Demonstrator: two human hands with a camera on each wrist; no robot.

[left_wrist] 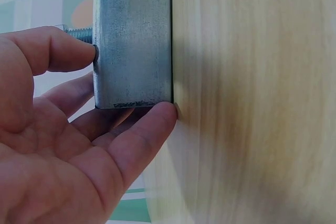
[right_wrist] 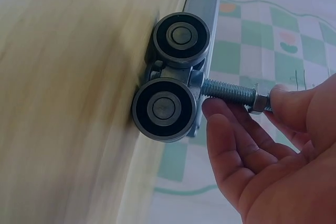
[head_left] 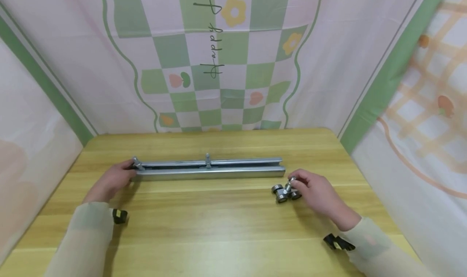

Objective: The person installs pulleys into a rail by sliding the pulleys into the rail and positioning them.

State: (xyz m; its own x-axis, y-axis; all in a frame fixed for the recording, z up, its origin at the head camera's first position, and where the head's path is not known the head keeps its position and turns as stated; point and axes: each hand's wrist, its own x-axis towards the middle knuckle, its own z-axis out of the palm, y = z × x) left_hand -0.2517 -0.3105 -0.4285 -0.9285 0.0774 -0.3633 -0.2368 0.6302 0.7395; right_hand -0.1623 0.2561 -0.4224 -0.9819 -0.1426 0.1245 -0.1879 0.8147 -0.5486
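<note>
A long metal track [head_left: 219,173] with a slot along its top lies across the table. My left hand [head_left: 111,180] grips its left end; in the left wrist view the thumb meets one edge of the track [left_wrist: 134,40] and a fingertip touches its end corner. Upright threaded bolts stick out of the slot, one bolt [head_left: 137,163] by my left hand and another bolt [head_left: 208,160] near the middle. Just off the track's right end, my right hand [head_left: 319,192] pinches the bolt [right_wrist: 231,92] of a four-wheeled roller trolley [head_left: 282,193]. A nut [right_wrist: 258,102] sits near the fingertips.
The wooden table [head_left: 219,228] has rounded far corners. Behind it hangs a checked cloth [head_left: 233,46], and patterned cloth also hangs on both sides. Black straps [head_left: 119,216] show at both wrists.
</note>
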